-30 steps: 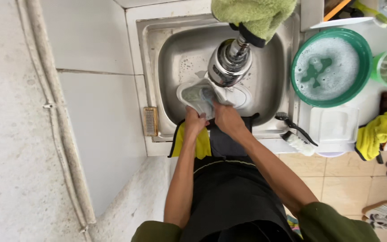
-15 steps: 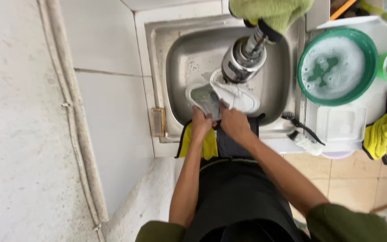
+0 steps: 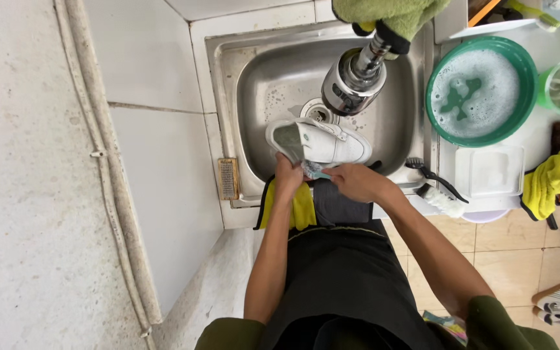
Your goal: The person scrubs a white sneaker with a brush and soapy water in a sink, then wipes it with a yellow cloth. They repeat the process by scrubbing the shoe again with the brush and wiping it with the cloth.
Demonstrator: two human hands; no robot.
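The left hand (image 3: 288,176) grips the heel of the white shoe (image 3: 319,142) at the sink's (image 3: 228,78) near edge. The shoe's long axis runs left to right, toe rightward. The right hand (image 3: 356,181), closed around a small brush (image 3: 314,172), presses it against the shoe's near side.

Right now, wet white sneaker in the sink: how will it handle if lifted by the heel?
Probably slippery: the white sneaker lies in a wet steel sink beside a sudsy green basin. Likely light, though soaked lining may add weight. Fairly stiff at the sole; the upper looks soft where the left hand grips the heel, so it may flex.
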